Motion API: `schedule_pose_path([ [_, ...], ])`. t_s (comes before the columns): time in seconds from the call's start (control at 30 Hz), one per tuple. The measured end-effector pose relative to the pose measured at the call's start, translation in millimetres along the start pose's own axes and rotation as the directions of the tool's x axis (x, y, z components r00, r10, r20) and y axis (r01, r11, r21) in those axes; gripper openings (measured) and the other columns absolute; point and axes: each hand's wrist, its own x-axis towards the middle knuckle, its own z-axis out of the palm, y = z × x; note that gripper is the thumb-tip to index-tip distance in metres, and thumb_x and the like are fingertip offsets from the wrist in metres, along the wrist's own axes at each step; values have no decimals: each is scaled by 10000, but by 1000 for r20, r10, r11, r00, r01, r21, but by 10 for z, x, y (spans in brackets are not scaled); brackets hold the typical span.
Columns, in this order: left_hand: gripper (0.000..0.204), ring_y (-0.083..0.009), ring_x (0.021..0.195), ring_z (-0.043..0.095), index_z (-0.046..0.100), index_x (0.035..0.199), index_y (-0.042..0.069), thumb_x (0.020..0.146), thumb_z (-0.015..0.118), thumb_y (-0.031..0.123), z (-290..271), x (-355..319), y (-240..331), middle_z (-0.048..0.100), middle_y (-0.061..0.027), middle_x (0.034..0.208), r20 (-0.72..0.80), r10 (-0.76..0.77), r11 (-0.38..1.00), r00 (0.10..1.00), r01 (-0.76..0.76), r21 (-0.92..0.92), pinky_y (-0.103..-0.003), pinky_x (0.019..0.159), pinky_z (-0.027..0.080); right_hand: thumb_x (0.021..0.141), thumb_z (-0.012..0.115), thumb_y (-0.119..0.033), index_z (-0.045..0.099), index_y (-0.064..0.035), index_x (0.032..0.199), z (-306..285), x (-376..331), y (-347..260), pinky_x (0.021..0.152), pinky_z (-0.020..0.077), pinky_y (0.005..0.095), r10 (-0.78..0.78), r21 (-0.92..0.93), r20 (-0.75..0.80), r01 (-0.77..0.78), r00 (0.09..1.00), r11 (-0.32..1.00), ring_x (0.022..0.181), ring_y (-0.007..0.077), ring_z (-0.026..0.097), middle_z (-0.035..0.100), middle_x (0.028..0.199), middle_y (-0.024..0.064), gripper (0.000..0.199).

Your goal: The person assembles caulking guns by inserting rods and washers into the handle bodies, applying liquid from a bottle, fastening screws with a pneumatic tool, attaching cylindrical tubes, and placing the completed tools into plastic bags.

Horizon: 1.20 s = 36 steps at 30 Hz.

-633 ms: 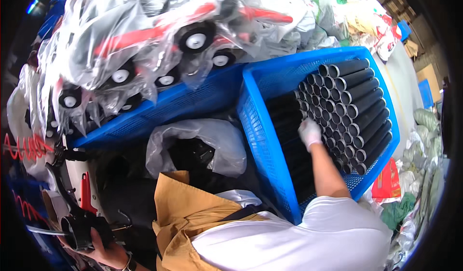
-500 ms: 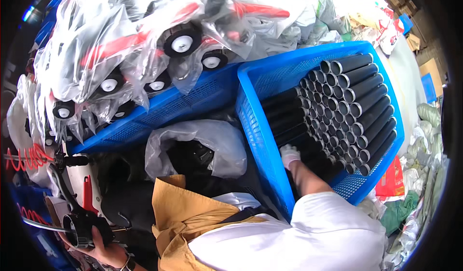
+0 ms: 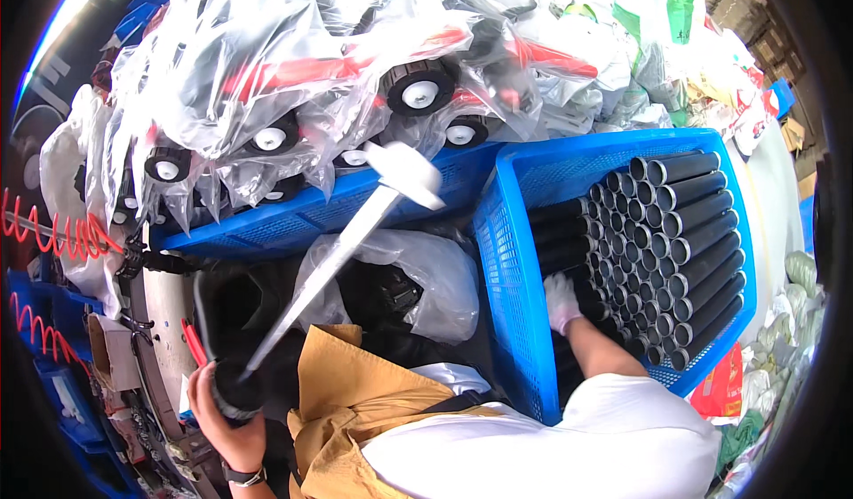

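Observation:
My left hand [image 3: 220, 415] at the lower left grips a black round part [image 3: 236, 391]. A long pale grey shaft [image 3: 329, 268] rises from it to a white flat end [image 3: 405, 174]. My right hand [image 3: 561, 302], in a white glove, reaches into the blue crate [image 3: 503, 259] on the right. Its fingers curl over the near ends of the stacked black tubes [image 3: 675, 232]. Whether one tube is lifted free I cannot tell.
A second blue crate [image 3: 293, 219] behind holds plastic-bagged red machines with black-and-white wheels [image 3: 418, 90]. A clear bag with dark parts [image 3: 400, 281] lies in the middle. Red coiled hoses [image 3: 62, 232] hang at the left. A brown cloth [image 3: 355, 392] covers my lap.
My left hand has swung the black part with its long grey shaft up into the middle of the view. My right hand stays on the tube ends at the crate's near side.

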Motion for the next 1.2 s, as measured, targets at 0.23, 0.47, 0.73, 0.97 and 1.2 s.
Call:
schedule_pose_path([
  [0.23, 683, -422, 1199, 504, 507, 1264, 1, 596, 648, 10, 149, 142, 113, 588, -163, 1234, 45, 341, 918, 939, -342, 200, -535, 1008, 378, 546, 793, -74, 504, -95, 1170, -2747, 85, -495, 828, 491, 480, 95, 389, -800, 390, 593, 835, 987, 399, 543, 495, 1094, 172, 687],
  [0.47, 525, -409, 1138, 537, 626, 1081, 10, 557, 632, 24, -188, 81, -3, 625, -133, 1176, -52, 407, 891, 912, -384, 243, -538, 941, 435, 501, 862, -114, 552, -139, 1142, -3793, -209, -952, 775, 470, 476, -313, 22, -853, 629, 417, 777, 889, 365, 564, 536, 980, 135, 713],
  [0.73, 547, -332, 1080, 578, 598, 1250, 139, 706, 663, 150, -397, -9, 129, 648, -53, 1147, 2, 326, 925, 946, -319, 209, -448, 923, 471, 675, 686, -120, 636, -174, 1048, -4406, -909, -2620, 726, 454, 442, -713, -379, -686, 764, 147, 522, 836, 305, 545, 501, 894, 89, 380],
  [0.97, 826, -335, 982, 661, 476, 1373, 32, 627, 798, 176, -401, 206, -140, 667, -207, 1086, 466, 117, 754, 877, 226, -616, -366, 881, 504, 739, 671, -155, 629, -181, 1056, -4510, -863, -3060, 781, 505, 477, -743, -679, -645, 581, -179, 449, 869, 318, 554, 483, 1009, 120, 321],
  [1.2, 803, -344, 962, 661, 492, 1353, 25, 620, 797, 143, -452, 320, -180, 669, -217, 1045, 481, 183, 787, 857, 166, -594, -390, 843, 513, 702, 708, -108, 644, -186, 1089, -4504, -882, -2949, 736, 497, 467, -781, -679, -606, 609, -151, 410, 848, 331, 559, 491, 1013, 128, 400],
])
